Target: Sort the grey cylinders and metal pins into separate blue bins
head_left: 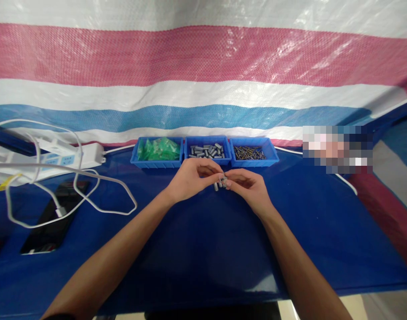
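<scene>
My left hand and my right hand meet over the blue table cover, just in front of the middle bin. Between their fingertips are small grey cylindrical pieces; both hands pinch them, and one piece hangs slightly lower on the left. Behind the hands stand three blue bins side by side: one with green plastic pieces, one with grey cylindrical pieces, one with dark screws.
A white power strip with looping white cables lies at the left. A black phone lies plugged in at the left front. A striped tarp hangs behind the table. The table's front edge runs below my forearms.
</scene>
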A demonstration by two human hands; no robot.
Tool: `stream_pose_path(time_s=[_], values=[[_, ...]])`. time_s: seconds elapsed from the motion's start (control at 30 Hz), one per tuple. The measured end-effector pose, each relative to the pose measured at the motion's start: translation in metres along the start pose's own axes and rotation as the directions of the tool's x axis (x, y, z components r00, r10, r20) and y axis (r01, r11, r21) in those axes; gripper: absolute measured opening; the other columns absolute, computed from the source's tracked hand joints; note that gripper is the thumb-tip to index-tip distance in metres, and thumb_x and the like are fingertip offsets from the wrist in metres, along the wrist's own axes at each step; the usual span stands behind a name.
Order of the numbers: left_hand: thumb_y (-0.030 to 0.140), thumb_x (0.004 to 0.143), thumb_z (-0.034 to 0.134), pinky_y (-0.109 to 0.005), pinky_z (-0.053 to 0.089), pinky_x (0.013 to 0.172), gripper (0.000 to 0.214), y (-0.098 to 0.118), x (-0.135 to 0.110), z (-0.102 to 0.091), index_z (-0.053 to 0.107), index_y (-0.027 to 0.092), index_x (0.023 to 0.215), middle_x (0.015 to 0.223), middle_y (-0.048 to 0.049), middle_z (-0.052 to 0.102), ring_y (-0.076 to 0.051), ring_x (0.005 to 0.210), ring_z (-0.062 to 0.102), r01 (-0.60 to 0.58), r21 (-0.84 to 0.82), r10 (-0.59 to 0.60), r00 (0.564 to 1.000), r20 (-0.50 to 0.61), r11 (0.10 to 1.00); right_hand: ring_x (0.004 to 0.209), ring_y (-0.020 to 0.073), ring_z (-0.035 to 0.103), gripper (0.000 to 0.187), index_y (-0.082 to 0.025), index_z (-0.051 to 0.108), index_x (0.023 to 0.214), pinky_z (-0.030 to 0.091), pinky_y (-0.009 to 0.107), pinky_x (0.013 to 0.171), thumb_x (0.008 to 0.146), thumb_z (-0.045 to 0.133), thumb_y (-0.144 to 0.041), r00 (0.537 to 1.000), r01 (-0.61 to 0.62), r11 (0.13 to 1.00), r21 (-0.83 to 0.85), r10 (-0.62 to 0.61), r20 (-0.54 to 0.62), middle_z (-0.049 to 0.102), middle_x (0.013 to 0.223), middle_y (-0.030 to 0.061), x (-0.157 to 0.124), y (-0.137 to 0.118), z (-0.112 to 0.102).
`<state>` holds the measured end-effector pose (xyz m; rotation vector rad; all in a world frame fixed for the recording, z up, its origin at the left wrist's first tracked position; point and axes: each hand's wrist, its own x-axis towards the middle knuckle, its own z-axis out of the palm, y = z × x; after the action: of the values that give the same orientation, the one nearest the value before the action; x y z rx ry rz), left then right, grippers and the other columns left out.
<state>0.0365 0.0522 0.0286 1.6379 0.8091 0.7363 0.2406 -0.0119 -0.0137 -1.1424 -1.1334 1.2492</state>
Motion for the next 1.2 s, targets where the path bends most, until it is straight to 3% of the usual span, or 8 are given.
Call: stream_pose_path(time_s=[0.53,0.67,0.8,0.87,1.0,1.1,1.2], values=[[0.033,0.083,0.085,-0.031,0.067,0.077,0.021,-0.001,0.001,-0.006,0.079,0.014,0.091,0.084,-0.0078,0.081,-0.023,0.080,0.081,0.018,-0.037,-0.021,0.998,-0.064,0.999,0.076,0.0190,0.075,0.030,-0.024,0.082,0.097,0.063,0.033,0.075,0.076,0.092,-0.043,0.999,0.007,1.000,-0.012,-0.007,-0.038,0.081,0.086,0.0026,0.001,-0.003,0.000],[0.034,0.082,0.084,-0.033,0.067,0.082,0.023,-0.006,0.004,-0.009,0.078,0.014,0.091,0.087,-0.0091,0.082,-0.024,0.082,0.081,0.009,-0.065,-0.021,0.984,-0.179,0.998,0.071,0.0173,0.073,0.028,-0.023,0.082,0.094,0.062,0.031,0.071,0.078,0.090,-0.045,0.994,0.030,0.997,-0.065,-0.037,-0.101,0.081,0.084,0.0025,0.004,0.000,-0.004],[0.036,0.080,0.086,-0.037,0.067,0.091,0.028,-0.013,0.008,-0.012,0.078,0.014,0.096,0.100,-0.0100,0.083,-0.025,0.092,0.081,-0.021,-0.048,0.002,0.933,-0.359,0.999,0.070,0.0165,0.073,0.025,-0.023,0.081,0.095,0.061,0.030,0.070,0.083,0.086,-0.044,0.988,0.054,0.989,-0.137,-0.073,-0.139,0.080,0.085,0.0031,0.007,0.007,-0.011],[0.035,0.081,0.085,-0.039,0.065,0.099,0.029,-0.017,0.009,-0.014,0.079,0.014,0.100,0.109,-0.0108,0.082,-0.026,0.101,0.080,-0.038,-0.055,0.014,0.922,-0.388,0.998,0.074,0.0177,0.075,0.024,-0.023,0.081,0.097,0.061,0.031,0.073,0.085,0.084,-0.044,0.988,0.048,0.987,-0.155,-0.069,-0.136,0.081,0.088,0.0039,0.007,0.010,-0.013],[0.033,0.084,0.082,-0.041,0.061,0.107,0.026,-0.020,0.010,-0.015,0.081,0.013,0.102,0.117,-0.0125,0.081,-0.027,0.110,0.078,-0.074,-0.028,0.060,0.935,-0.349,0.997,0.078,0.0190,0.076,0.024,-0.023,0.081,0.098,0.062,0.032,0.075,0.087,0.082,-0.043,0.990,0.037,0.982,-0.187,-0.062,-0.130,0.081,0.090,0.0047,0.008,0.013,-0.015],[0.030,0.091,0.074,-0.036,0.064,0.097,0.022,-0.015,0.008,-0.014,0.081,0.014,0.104,0.108,-0.0103,0.083,-0.024,0.099,0.080,-0.086,0.108,0.114,0.949,-0.295,0.990,0.075,0.0179,0.075,0.023,-0.022,0.081,0.098,0.061,0.031,0.072,0.086,0.082,-0.043,0.990,0.028,0.977,-0.212,-0.056,-0.127,0.081,0.089,0.0042,0.008,0.014,-0.016],[0.025,0.094,0.069,-0.030,0.062,0.083,0.017,-0.009,0.004,-0.012,0.081,0.017,0.102,0.098,-0.0069,0.082,-0.020,0.084,0.078,-0.117,0.353,0.153,0.985,-0.077,0.928,0.072,0.0172,0.075,0.024,-0.022,0.081,0.098,0.062,0.031,0.072,0.086,0.082,-0.043,0.990,0.026,0.977,-0.209,-0.054,-0.129,0.081,0.088,0.0039,0.010,0.014,-0.017]])
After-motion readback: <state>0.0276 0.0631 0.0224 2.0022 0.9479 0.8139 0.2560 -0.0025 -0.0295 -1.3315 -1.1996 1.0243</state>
